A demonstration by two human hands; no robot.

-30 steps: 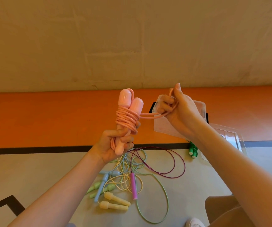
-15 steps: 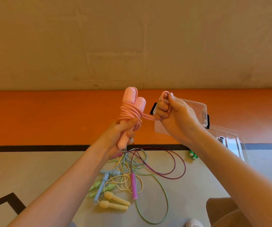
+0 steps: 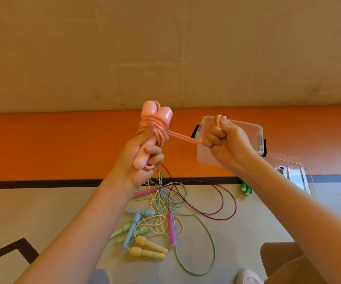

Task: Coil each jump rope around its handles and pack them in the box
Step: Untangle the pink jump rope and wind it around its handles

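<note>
Left hand (image 3: pixel 143 160) gripped pink handles (image 3: pixel 155 128) upright, pink rope (image 3: pixel 153 125) coiled round upper part. Right hand (image 3: pixel 225 140) fisted round rope's loose end, short stretch pulled taut between both hands. All held up in air over floor (image 3: pixel 42 206). Clear box (image 3: pixel 255 130) sat behind right hand near floor's far edge, lid (image 3: pixel 294 171) just beside it. Tangle of other ropes (image 3: pixel 165 203) lay on floor below, yellow handles (image 3: pixel 147 249) closest, green handles (image 3: pixel 246 188) near box.
</note>
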